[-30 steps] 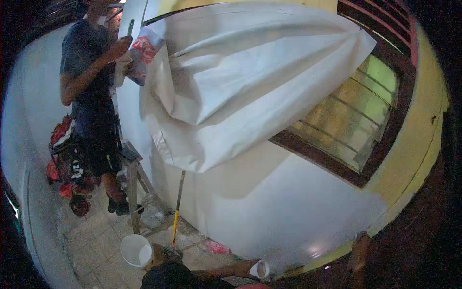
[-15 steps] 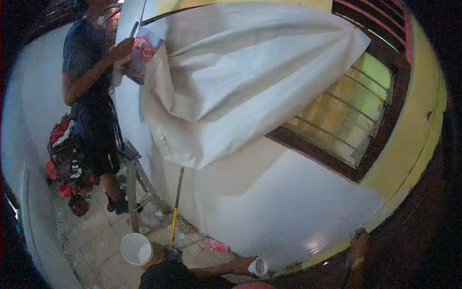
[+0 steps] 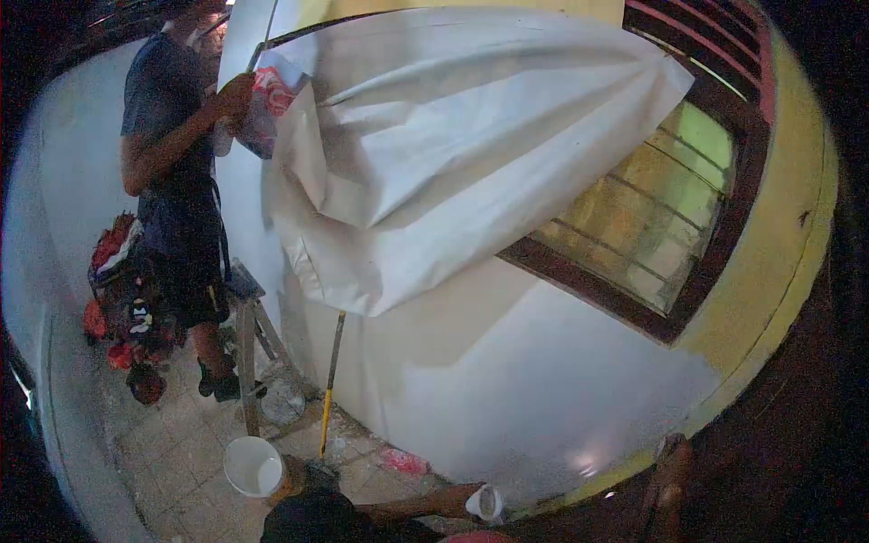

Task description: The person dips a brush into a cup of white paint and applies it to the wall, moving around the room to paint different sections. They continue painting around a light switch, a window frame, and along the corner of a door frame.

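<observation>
Low in the view, my left arm reaches right from a dark sleeve. My left hand (image 3: 472,500) is closed around a small white cup (image 3: 490,504), which it holds near the foot of the white-painted wall (image 3: 507,398). At the lower right my right hand (image 3: 671,466) shows dimly against a dark area, its fingers curled. What it grips, if anything, is lost in the dark. A white bucket (image 3: 254,467) stands left of my sleeve, with pale contents inside.
A person (image 3: 172,118) in dark clothes works at the wall's left, beside a wooden stand (image 3: 244,317). A large white sheet (image 3: 471,145) hangs across the wall and partly over a louvred window (image 3: 670,199). A yellow-ended pole (image 3: 330,398) leans below it.
The other person's raised hand and arm have shifted slightly at the sheet's left edge. My left hand still holds the cup in nearly the same place. The view has barely moved.
</observation>
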A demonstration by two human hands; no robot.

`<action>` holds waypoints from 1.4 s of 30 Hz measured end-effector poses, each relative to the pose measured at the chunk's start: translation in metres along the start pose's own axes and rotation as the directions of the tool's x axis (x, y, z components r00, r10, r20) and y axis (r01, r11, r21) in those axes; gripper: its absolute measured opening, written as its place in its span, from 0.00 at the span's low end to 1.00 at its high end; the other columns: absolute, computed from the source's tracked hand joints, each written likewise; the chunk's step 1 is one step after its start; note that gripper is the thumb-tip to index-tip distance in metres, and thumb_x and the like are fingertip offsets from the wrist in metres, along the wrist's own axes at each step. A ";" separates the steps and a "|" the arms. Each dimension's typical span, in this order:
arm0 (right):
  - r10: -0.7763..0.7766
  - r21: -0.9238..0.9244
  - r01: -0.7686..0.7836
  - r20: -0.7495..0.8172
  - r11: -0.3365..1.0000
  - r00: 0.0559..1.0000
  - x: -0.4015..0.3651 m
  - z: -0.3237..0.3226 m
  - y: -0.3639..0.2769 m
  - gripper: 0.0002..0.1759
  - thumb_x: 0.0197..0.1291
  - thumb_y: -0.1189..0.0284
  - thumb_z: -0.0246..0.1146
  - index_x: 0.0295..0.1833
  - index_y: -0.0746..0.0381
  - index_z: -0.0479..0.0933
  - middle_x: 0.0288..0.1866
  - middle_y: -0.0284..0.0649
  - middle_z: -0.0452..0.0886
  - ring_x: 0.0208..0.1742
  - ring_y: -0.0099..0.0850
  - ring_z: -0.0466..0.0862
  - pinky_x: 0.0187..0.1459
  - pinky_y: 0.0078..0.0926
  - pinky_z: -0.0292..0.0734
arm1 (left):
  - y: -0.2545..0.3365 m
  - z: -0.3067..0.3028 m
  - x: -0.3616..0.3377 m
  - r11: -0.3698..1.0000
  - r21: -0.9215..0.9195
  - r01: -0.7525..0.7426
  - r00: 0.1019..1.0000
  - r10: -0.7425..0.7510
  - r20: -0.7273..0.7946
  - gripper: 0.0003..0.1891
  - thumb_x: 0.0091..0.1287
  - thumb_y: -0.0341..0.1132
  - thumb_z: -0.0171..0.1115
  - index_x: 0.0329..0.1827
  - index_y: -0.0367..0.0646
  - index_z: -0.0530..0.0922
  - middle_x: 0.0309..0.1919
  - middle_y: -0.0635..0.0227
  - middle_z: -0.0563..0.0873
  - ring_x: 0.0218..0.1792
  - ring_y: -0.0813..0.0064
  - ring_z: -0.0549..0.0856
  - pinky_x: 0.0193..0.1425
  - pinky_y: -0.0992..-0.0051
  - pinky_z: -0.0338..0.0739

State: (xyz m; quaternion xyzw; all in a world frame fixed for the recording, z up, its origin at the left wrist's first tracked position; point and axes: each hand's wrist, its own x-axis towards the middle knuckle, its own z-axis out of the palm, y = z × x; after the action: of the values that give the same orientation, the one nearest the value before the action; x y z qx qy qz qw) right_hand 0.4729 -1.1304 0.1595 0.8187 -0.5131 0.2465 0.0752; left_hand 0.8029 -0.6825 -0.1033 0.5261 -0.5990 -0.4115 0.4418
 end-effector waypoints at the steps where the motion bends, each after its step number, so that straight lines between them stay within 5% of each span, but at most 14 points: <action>1: 0.001 -0.049 -0.001 -0.007 0.999 1.000 -0.002 -0.003 -0.003 0.18 0.83 0.59 0.55 0.61 0.62 0.80 0.56 0.41 0.83 0.52 0.36 0.84 0.52 0.39 0.84 | 0.000 0.000 0.000 1.000 0.000 0.004 1.000 -0.004 -0.001 0.60 0.62 0.66 0.80 0.87 0.39 0.58 0.77 0.47 0.77 0.77 0.48 0.77 0.81 0.54 0.72; 9: -0.061 -0.307 0.012 -0.150 0.952 0.987 -0.001 0.002 0.004 0.26 0.84 0.51 0.54 0.63 0.64 0.81 0.58 0.47 0.85 0.46 0.40 0.88 0.46 0.47 0.87 | 0.003 0.003 -0.001 1.000 0.007 0.020 1.000 -0.020 -0.012 0.61 0.62 0.66 0.80 0.87 0.38 0.58 0.75 0.46 0.78 0.75 0.48 0.79 0.80 0.54 0.73; 12: 0.087 -0.325 -0.081 0.002 0.942 0.996 -0.018 -0.040 -0.045 0.28 0.84 0.49 0.54 0.64 0.64 0.81 0.60 0.53 0.84 0.51 0.49 0.88 0.48 0.50 0.87 | 0.004 0.003 -0.001 1.000 0.013 0.025 1.000 -0.025 -0.017 0.61 0.62 0.66 0.79 0.87 0.38 0.57 0.75 0.46 0.79 0.75 0.47 0.79 0.79 0.54 0.73; 19: -0.002 -0.257 0.008 0.024 0.966 1.000 0.003 0.010 0.001 0.26 0.85 0.57 0.55 0.76 0.63 0.73 0.77 0.49 0.75 0.77 0.43 0.73 0.73 0.45 0.72 | 0.007 -0.011 0.000 0.998 0.046 0.036 0.999 -0.034 -0.042 0.61 0.62 0.67 0.79 0.87 0.37 0.57 0.73 0.45 0.80 0.74 0.47 0.80 0.78 0.54 0.74; 21: -0.003 -0.334 0.026 0.070 0.942 0.998 0.021 0.086 0.072 0.27 0.85 0.60 0.55 0.80 0.62 0.71 0.82 0.48 0.72 0.84 0.42 0.69 0.80 0.43 0.68 | 0.006 -0.014 -0.002 0.998 0.041 0.043 0.998 -0.041 -0.043 0.61 0.62 0.67 0.79 0.87 0.37 0.57 0.73 0.45 0.80 0.73 0.46 0.80 0.78 0.54 0.75; 23: -0.032 -0.189 0.037 0.028 0.981 0.999 0.003 0.015 0.010 0.21 0.84 0.62 0.56 0.72 0.63 0.74 0.72 0.48 0.75 0.74 0.42 0.74 0.70 0.42 0.72 | 0.004 -0.014 -0.003 0.998 0.034 0.046 0.998 -0.044 -0.040 0.62 0.62 0.67 0.79 0.87 0.36 0.57 0.72 0.45 0.81 0.73 0.46 0.81 0.78 0.54 0.75; 29: -0.105 0.327 0.096 0.008 0.940 0.994 -0.025 -0.067 -0.082 0.09 0.80 0.70 0.60 0.49 0.65 0.81 0.40 0.49 0.85 0.42 0.41 0.89 0.40 0.37 0.84 | 0.007 -0.020 -0.008 0.998 0.036 0.055 0.997 -0.054 -0.047 0.62 0.61 0.67 0.79 0.87 0.36 0.57 0.71 0.44 0.82 0.72 0.46 0.82 0.77 0.53 0.76; 31: 0.074 0.372 -0.085 0.045 0.924 0.996 -0.019 -0.063 -0.091 0.10 0.80 0.70 0.60 0.47 0.66 0.80 0.40 0.50 0.85 0.43 0.43 0.89 0.39 0.39 0.83 | 0.007 -0.021 -0.008 0.997 0.038 0.063 0.997 -0.061 -0.051 0.62 0.61 0.67 0.79 0.87 0.36 0.57 0.70 0.44 0.82 0.71 0.45 0.82 0.76 0.53 0.76; 34: -0.031 0.247 0.052 -0.089 0.967 0.996 -0.050 -0.112 -0.145 0.13 0.81 0.67 0.60 0.50 0.67 0.81 0.41 0.52 0.86 0.43 0.48 0.88 0.45 0.45 0.83 | 0.007 -0.024 -0.007 0.997 0.043 0.067 0.997 -0.065 -0.052 0.62 0.61 0.67 0.79 0.87 0.35 0.56 0.70 0.43 0.82 0.71 0.45 0.82 0.76 0.53 0.76; 42: -0.116 -0.045 0.114 -0.050 0.993 0.992 -0.001 -0.011 -0.038 0.15 0.79 0.65 0.60 0.56 0.66 0.82 0.48 0.50 0.87 0.47 0.47 0.88 0.52 0.47 0.82 | 0.008 -0.026 -0.001 0.995 0.052 0.080 0.996 -0.077 -0.050 0.63 0.61 0.68 0.79 0.87 0.34 0.56 0.68 0.42 0.84 0.69 0.44 0.84 0.75 0.53 0.77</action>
State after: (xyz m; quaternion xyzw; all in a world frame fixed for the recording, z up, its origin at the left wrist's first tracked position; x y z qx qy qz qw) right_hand 0.5022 -1.1081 0.1730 0.8383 -0.4681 0.2525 0.1200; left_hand 0.8261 -0.6817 -0.0880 0.5706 -0.5781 -0.3995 0.4250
